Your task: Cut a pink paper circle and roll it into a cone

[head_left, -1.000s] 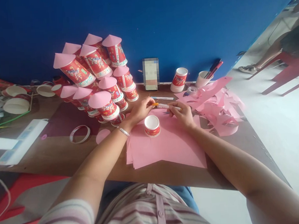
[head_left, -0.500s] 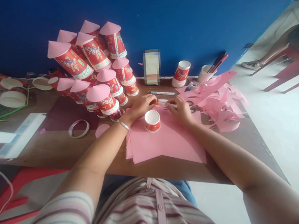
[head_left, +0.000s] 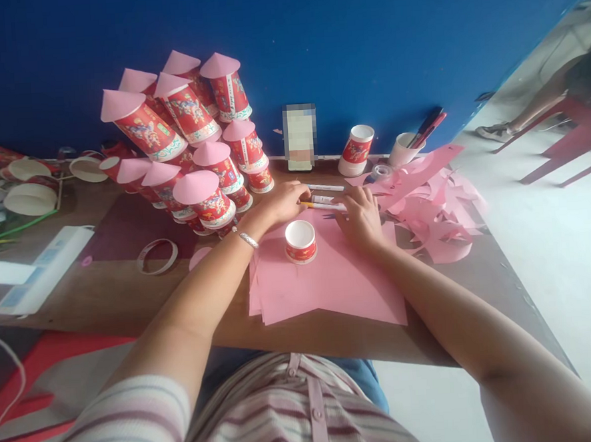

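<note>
My left hand (head_left: 290, 201) is at the far edge of the pink paper, its fingers curled on the orange end of a slim white pen (head_left: 329, 207). A thicker white marker (head_left: 323, 198) lies just behind that pen. My right hand (head_left: 361, 215) is over the paper's far right side, fingers apart, close to the pen's other end. Scissor blades (head_left: 331, 217) show beside its fingertips; the scissors' handles are mostly hidden under it. Between my forearms, a short red and white paper cup (head_left: 301, 242) stands upright on the stacked pink paper sheets (head_left: 329, 285).
Red paper cup towers with pink cone tops (head_left: 198, 187) stand at the left. Another white-tipped pen (head_left: 325, 188), a phone (head_left: 299, 134) and a red cup (head_left: 358, 150) are at the back. Pink scraps (head_left: 429, 206) and a pen cup (head_left: 405, 149) lie right; a white ring (head_left: 157, 256) left.
My right hand has let go of the white pen's end and spread its fingers by the scissors. The pen now rests lower beside the thicker marker. My left hand has barely moved.
</note>
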Demonstrator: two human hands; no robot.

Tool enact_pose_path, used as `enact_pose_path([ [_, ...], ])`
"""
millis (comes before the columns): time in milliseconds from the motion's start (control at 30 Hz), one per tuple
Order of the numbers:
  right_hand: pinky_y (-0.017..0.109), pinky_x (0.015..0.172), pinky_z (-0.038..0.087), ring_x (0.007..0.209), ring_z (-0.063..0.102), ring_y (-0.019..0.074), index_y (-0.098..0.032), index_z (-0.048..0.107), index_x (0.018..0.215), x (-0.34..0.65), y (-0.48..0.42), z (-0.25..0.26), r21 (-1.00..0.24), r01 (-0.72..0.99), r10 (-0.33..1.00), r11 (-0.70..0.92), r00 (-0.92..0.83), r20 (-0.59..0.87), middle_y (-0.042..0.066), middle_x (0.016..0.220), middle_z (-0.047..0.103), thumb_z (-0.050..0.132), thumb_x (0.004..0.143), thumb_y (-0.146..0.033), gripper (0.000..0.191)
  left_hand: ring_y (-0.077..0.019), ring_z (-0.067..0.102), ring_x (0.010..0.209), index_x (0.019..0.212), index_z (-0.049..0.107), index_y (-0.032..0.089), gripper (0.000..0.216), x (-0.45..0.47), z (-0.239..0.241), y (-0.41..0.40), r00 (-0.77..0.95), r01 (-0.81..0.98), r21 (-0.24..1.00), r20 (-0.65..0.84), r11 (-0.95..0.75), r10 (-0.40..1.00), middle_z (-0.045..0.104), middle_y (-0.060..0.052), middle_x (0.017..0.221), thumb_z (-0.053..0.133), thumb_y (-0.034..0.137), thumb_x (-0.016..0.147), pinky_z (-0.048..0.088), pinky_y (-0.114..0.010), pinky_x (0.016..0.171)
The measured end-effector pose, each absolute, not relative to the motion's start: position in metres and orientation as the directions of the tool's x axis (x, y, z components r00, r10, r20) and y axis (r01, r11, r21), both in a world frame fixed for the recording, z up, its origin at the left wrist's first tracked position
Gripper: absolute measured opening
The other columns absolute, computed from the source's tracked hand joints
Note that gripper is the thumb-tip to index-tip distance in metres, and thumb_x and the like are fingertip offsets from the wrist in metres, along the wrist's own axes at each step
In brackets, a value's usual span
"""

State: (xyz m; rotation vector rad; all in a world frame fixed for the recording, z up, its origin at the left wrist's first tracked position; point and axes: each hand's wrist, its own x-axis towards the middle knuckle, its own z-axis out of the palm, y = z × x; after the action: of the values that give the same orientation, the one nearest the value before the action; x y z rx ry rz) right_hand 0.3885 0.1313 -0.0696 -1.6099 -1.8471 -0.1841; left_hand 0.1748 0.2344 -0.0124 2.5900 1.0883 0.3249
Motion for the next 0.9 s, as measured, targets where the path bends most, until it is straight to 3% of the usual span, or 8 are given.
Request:
enact_pose_path([
  [233,0.05,0.095,0.047,0.112,0.055,0.0342,-0.025,0.078,0.108,0.387,0.131,-0.071,-0.299,0.922,0.833,0.246,-0.043,0.552,0.013,0.12,0.069,0.055,0.1,-0.022,0.024,-0.0248,0.069,0.115,0.12,0.074,0.018,0.038,0.195,-0.009,0.248,0.643,0.715,0.233,0.151,-0.659,0.751,0.069,-0.012,0.132,0.045,0.004,0.099,0.052,-0.034,0.094],
  [367,0.047,0.093,0.048,0.11,0.056,0.0329,-0.024,0.078,0.105,0.387,0.132,-0.071,-0.297,0.925,0.827,0.238,-0.032,0.561,0.013,0.117,0.07,0.058,0.1,-0.022,0.021,-0.029,0.067,0.12,0.117,0.074,0.017,0.035,0.206,-0.008,0.254,0.648,0.744,0.13,0.1,-0.656,0.755,0.069,-0.015,0.126,0.049,0.003,0.097,0.053,-0.036,0.093],
  [500,0.046,0.092,0.048,0.107,0.058,0.0325,-0.024,0.078,0.102,0.388,0.133,-0.071,-0.308,0.92,0.834,0.241,-0.035,0.55,0.013,0.115,0.072,0.057,0.1,-0.021,0.022,-0.0325,0.069,0.115,0.107,0.075,0.012,0.03,0.212,-0.013,0.26,0.642,0.754,0.121,0.068,-0.645,0.763,0.071,-0.019,0.117,0.05,0.0,0.095,0.054,-0.039,0.091],
  [633,0.047,0.093,0.049,0.109,0.061,0.0325,-0.023,0.077,0.103,0.39,0.133,-0.069,-0.36,0.899,0.828,0.25,-0.006,0.561,0.013,0.116,0.073,0.056,0.101,-0.023,0.021,-0.0316,0.071,0.116,0.112,0.073,0.01,0.031,0.213,-0.014,0.263,0.623,0.763,0.152,0.088,-0.628,0.777,0.073,-0.02,0.116,0.049,0.0,0.096,0.054,-0.038,0.095],
  [700,0.044,0.089,0.051,0.102,0.063,0.0301,-0.023,0.076,0.102,0.39,0.132,-0.066,-0.462,0.841,0.833,0.282,0.024,0.553,0.012,0.109,0.074,0.057,0.102,-0.028,0.019,-0.0307,0.072,0.115,0.117,0.071,0.01,0.028,0.211,-0.01,0.26,0.604,0.767,0.188,0.115,-0.614,0.789,0.074,-0.02,0.116,0.052,0.003,0.097,0.053,-0.038,0.095],
  [767,0.039,0.079,0.053,0.088,0.064,0.0258,-0.023,0.075,0.105,0.388,0.13,-0.064,-0.645,0.702,0.875,0.302,0.065,0.48,0.009,0.097,0.073,0.062,0.101,-0.039,0.021,-0.0285,0.072,0.113,0.122,0.068,0.013,0.025,0.208,-0.003,0.255,0.588,0.761,0.232,0.148,-0.605,0.795,0.075,-0.017,0.119,0.055,0.011,0.101,0.054,-0.037,0.095],
  [833,0.034,0.067,0.051,0.074,0.061,0.0209,-0.022,0.072,0.114,0.384,0.128,-0.06,-0.842,0.471,0.931,0.262,0.106,0.349,0.004,0.086,0.07,0.069,0.097,-0.051,0.033,-0.0246,0.072,0.111,0.123,0.066,0.016,0.022,0.204,0.003,0.248,0.592,0.731,0.289,0.181,-0.618,0.785,0.076,-0.013,0.122,0.056,0.017,0.104,0.053,-0.035,0.094],
  [900,0.03,0.058,0.045,0.063,0.055,0.0165,-0.022,0.066,0.124,0.38,0.126,-0.056,-0.96,0.204,0.968,0.192,0.119,0.219,-0.001,0.078,0.065,0.075,0.091,-0.059,0.05,-0.021,0.072,0.103,0.117,0.066,0.018,0.016,0.199,0.007,0.24,0.625,0.629,0.414,0.233,-0.658,0.745,0.078,-0.008,0.117,0.059,0.02,0.103,0.053,-0.032,0.091],
])
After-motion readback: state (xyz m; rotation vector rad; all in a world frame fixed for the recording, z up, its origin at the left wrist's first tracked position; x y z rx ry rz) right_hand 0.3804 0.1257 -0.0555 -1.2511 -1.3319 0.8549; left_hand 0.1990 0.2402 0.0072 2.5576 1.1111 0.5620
